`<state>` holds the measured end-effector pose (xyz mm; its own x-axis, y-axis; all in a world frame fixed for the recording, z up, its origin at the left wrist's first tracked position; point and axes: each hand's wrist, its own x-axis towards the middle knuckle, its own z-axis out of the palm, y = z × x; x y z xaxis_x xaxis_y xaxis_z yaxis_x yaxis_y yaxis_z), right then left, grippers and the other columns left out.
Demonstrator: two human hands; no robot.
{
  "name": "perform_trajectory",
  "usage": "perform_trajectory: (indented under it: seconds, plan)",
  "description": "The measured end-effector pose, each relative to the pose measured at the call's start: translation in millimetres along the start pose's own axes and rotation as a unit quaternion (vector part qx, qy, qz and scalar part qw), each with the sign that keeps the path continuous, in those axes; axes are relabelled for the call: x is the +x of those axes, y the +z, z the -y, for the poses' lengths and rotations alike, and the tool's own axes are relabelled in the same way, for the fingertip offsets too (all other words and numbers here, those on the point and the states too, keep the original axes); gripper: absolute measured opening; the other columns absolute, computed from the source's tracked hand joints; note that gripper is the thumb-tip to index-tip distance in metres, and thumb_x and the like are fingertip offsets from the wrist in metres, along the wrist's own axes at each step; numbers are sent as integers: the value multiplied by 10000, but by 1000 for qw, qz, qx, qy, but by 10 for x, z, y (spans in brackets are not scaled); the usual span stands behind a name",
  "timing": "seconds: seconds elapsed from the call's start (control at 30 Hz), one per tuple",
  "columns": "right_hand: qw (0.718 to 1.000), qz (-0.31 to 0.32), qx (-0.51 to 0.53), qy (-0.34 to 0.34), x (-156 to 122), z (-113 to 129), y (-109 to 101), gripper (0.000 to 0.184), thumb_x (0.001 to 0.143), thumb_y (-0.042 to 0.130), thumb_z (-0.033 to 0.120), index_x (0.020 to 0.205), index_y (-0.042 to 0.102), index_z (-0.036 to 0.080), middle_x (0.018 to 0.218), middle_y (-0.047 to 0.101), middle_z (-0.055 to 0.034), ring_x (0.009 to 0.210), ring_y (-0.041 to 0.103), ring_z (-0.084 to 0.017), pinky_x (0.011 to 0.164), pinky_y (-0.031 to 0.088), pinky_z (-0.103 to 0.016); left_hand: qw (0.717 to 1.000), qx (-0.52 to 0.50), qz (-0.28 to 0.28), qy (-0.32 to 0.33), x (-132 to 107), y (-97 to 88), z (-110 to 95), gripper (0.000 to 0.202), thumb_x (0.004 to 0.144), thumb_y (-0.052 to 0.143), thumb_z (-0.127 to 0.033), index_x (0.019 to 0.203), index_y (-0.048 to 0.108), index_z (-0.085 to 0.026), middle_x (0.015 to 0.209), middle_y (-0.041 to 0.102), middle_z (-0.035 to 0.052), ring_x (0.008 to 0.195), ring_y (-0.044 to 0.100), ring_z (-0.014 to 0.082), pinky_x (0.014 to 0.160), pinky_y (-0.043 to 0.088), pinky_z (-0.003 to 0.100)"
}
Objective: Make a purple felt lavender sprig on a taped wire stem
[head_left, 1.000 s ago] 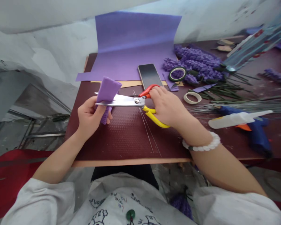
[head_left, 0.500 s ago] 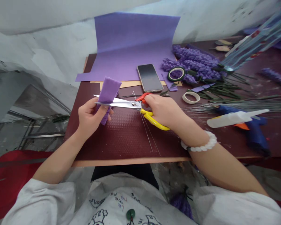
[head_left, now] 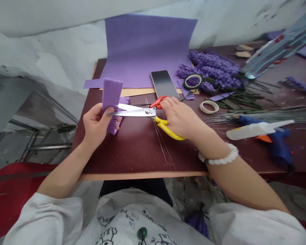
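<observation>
Between the thumb and fingers of my left hand (head_left: 96,123) stands a folded strip of purple felt (head_left: 111,92), held upright over the table. Its lower part hangs below the fingers, with a fringed-looking edge. My right hand (head_left: 181,117) is closed round the handles, one red and one yellow, of a pair of scissors (head_left: 135,111). The blades point left and are slightly parted, their tips at the right edge of the felt by my left thumb. Another purple piece (head_left: 124,100) lies just behind the blades, partly hidden. Thin wires (head_left: 160,141) lie on the table beneath the scissors.
A large purple sheet (head_left: 148,47) leans on the wall, with a phone (head_left: 164,83) before it. To the right are green tape (head_left: 193,81), a cream tape roll (head_left: 209,107), purple flower stems (head_left: 214,68), a white glue bottle (head_left: 257,130) and a blue glue gun (head_left: 280,146).
The purple felt has shifted left and turned more upright in my left hand. The scissor blades have drawn back to the right from across it.
</observation>
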<state>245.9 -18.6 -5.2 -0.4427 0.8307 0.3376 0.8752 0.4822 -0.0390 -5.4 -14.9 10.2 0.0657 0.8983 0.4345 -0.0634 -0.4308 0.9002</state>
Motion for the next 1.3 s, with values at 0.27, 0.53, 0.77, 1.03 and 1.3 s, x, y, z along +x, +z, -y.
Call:
perform_trajectory:
  seconds: [0.27, 0.53, 0.77, 1.03, 1.3]
  plan:
    - [1000, 4, 6, 20, 8, 4, -53, 366, 808, 479, 438, 981, 547, 122, 1030, 610, -171, 721, 540, -232, 602, 347, -329, 999, 31, 34, -2, -19, -3, 11, 159, 810, 675, -315, 792, 656, -159, 575, 658, -15, 393, 593, 92, 378, 501, 180]
    - [999, -7, -7, 37, -1, 0, -79, 346, 793, 479, 444, 939, 555, 141, 910, 632, -142, 662, 533, -220, 548, 283, -306, 998, 60, 15, 16, -33, -11, -7, 173, 812, 669, -334, 779, 646, -166, 572, 649, -19, 394, 580, 80, 374, 486, 169]
    - [999, -14, 12, 33, -4, 18, -74, 364, 787, 472, 456, 942, 559, 138, 882, 635, -138, 671, 543, -223, 559, 294, -304, 996, 72, 34, 25, -55, -5, -4, 151, 802, 683, -309, 784, 679, -159, 571, 646, -12, 402, 572, 71, 390, 485, 162]
    - [999, 15, 14, 47, -2, 36, -118, 301, 802, 440, 403, 892, 560, 141, 867, 644, -138, 648, 550, -211, 537, 263, -292, 996, 79, 47, 17, -63, -32, 33, 188, 783, 697, -352, 783, 689, -164, 572, 648, -8, 402, 563, 70, 393, 492, 165]
    - [996, 56, -18, 71, 8, 87, -153, 325, 815, 428, 450, 819, 571, 158, 789, 653, -121, 602, 545, -209, 521, 190, -298, 996, 70, 56, -16, -66, -2, -16, 217, 789, 686, -366, 777, 657, -152, 571, 634, -7, 399, 562, 74, 375, 478, 162]
